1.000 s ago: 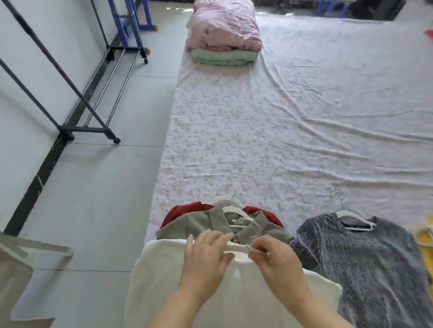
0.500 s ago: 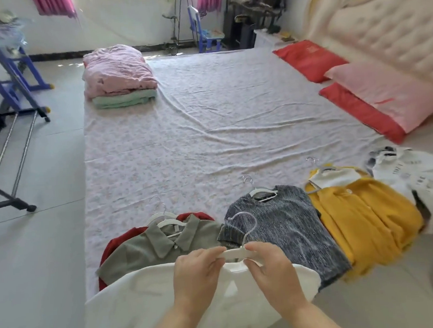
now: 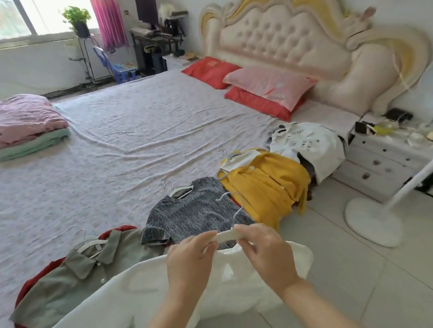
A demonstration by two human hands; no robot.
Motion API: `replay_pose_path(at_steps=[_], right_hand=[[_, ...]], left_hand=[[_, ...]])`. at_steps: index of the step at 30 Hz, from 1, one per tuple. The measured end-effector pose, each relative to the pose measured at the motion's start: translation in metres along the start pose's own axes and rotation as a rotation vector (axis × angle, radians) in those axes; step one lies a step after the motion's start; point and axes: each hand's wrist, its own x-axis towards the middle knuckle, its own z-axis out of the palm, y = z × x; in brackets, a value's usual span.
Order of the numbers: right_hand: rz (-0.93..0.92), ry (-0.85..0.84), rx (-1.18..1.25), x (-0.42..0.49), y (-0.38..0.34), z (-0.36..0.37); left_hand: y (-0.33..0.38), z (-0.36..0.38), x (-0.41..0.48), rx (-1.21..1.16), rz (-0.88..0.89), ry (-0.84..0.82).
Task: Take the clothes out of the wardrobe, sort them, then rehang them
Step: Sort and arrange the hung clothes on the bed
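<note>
Sort step, by my read. Lower left: olive shirt (image 3: 89, 272) on its hanger lay at the bed (image 3: 108, 171) edge, over a red garment (image 3: 26, 287). Bottom centre: white garment (image 3: 147, 291) hung on the white hanger (image 3: 228, 235). Left hand (image 3: 189, 260) and right hand (image 3: 268, 255) each had fingers pinching the hanger bar. Behind, running right: grey knit top (image 3: 193, 214), yellow top (image 3: 265, 183), printed white shirt (image 3: 309, 144). Next move likely needs a pile chosen and the garment laid flat, hook clear of neighbours.
</note>
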Motion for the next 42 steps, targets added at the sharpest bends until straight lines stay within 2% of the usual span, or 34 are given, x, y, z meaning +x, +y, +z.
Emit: replay_pose_path(at_steps=[12,18,29,37,42], right_hand=[[0.116,0.066,-0.047,0.009,0.121,-0.082],[0.149,0.135,-0.142,0.054,0.195,-0.098],[0.279,0.095,-0.216,0.133,0.340,-0.145],[0.276,0.035,-0.184,0.194,0.477,-0.167],[0.239,-0.032,-0.139,0.238,0.568,-0.191]], left_hand=[[0.113,0.086,0.025,-0.151,0.048,-0.188],[0.150,0.144,0.082,-0.207,0.097,-0.302],[0.244,0.255,0.193,-0.179,0.192,-0.501],[0.314,0.360,0.265,-0.133,0.177,-0.462],[0.369,0.428,0.303,-0.132,0.083,-0.434]])
